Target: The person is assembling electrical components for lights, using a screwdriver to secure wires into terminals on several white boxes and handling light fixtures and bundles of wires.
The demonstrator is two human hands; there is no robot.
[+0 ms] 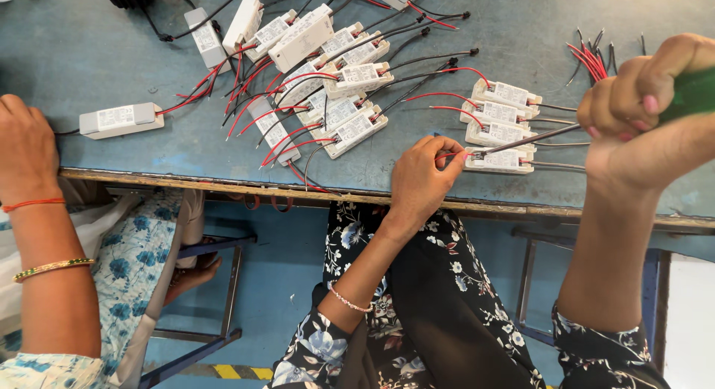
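Observation:
My left hand (421, 179) pinches a red wire (449, 156) at the end of a small white driver box (500, 160) lying near the table's front edge. My right hand (646, 113) is closed around the green handle of a screwdriver (530, 138). Its metal shaft slants down to the left, and the tip sits at the terminal end of that same box. Two more white boxes (503, 95) lie in a row just behind it.
Several white driver boxes (350, 80) with red and black wires are piled at the table's middle. A bundle of loose wires (593, 59) lies at the right. Another person's hand (26, 147) rests at the left beside a single box (121, 119). The blue table (89, 54) has a worn front edge.

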